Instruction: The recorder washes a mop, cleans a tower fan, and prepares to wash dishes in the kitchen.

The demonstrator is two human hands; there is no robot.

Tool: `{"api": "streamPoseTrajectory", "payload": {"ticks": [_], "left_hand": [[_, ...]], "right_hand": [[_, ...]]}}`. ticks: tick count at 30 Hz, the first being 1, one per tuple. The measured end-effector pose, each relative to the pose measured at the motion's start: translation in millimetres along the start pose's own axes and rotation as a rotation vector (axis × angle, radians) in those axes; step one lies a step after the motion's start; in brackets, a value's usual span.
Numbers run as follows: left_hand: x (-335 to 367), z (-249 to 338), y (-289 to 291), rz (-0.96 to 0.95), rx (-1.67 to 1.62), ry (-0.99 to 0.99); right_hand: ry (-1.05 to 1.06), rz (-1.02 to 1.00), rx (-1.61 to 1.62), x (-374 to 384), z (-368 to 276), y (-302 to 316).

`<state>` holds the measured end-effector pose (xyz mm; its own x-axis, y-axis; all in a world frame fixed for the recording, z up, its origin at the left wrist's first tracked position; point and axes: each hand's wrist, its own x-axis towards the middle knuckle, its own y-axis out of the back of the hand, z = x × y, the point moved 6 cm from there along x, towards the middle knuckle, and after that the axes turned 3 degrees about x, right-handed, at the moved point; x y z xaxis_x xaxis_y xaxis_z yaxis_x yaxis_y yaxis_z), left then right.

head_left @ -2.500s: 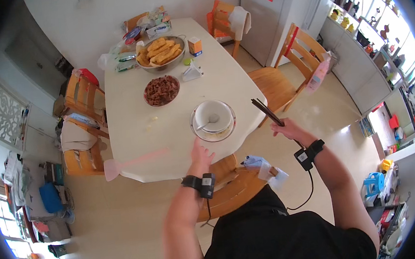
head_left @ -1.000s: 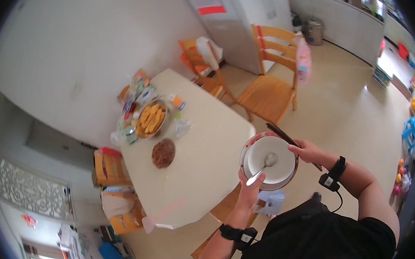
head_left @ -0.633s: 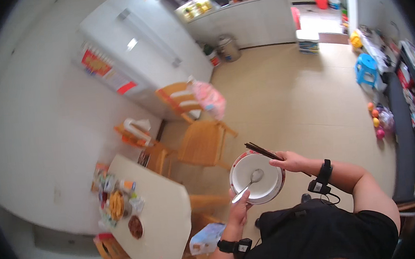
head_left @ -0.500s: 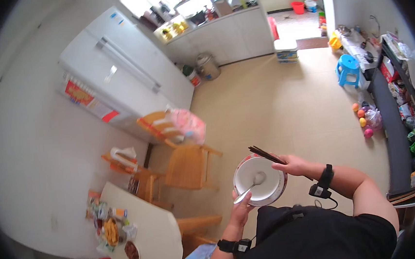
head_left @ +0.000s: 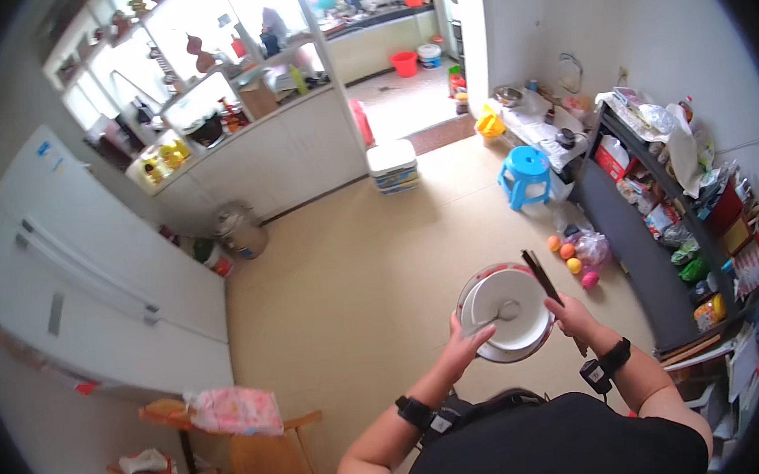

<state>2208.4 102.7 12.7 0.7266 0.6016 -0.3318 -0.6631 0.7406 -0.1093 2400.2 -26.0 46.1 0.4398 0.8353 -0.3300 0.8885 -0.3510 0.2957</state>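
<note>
In front of my body I carry a white bowl [head_left: 514, 332] that sits in a wider dish with a red-patterned rim [head_left: 483, 279]. My left hand [head_left: 465, 348] grips the stack at its left side, its thumb over the handle of a metal spoon [head_left: 509, 310], whose head rests inside the bowl. At the right edge, my right hand [head_left: 575, 320] is closed round a bundle of dark chopsticks [head_left: 538, 274] and also supports the dishes. The fingers under the dish are hidden.
Ahead, a white lidded box [head_left: 391, 163] stands near the kitchen doorway. A blue stool [head_left: 526, 174], several round fruits [head_left: 568, 251] and a crowded shelf [head_left: 662, 206] line the right. On the left are a fridge [head_left: 86, 251], a metal bin [head_left: 242, 230] and a wooden chair [head_left: 273, 464].
My view has swung right and moved toward the doorway; the dining table has left the picture. Both hands still hold the dishes, spoon and chopsticks, and the chopsticks now point more steeply upward.
</note>
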Motion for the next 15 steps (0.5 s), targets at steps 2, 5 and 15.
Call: {"api": "streamPoseTrajectory", "payload": {"ticks": [2,5,15], "left_hand": [[46,28,-7,-0.132,0.073,-0.046],[106,75,-11,-0.261,0.000,0.032],[342,127,6,-0.299,0.119,-0.003]], "right_hand": [[-0.010,0.168,-0.004,10,-19,24],[-0.103,0.209,0.148,45,-43,43],[-0.106,0.281,0.138,269,-41,121]]}}
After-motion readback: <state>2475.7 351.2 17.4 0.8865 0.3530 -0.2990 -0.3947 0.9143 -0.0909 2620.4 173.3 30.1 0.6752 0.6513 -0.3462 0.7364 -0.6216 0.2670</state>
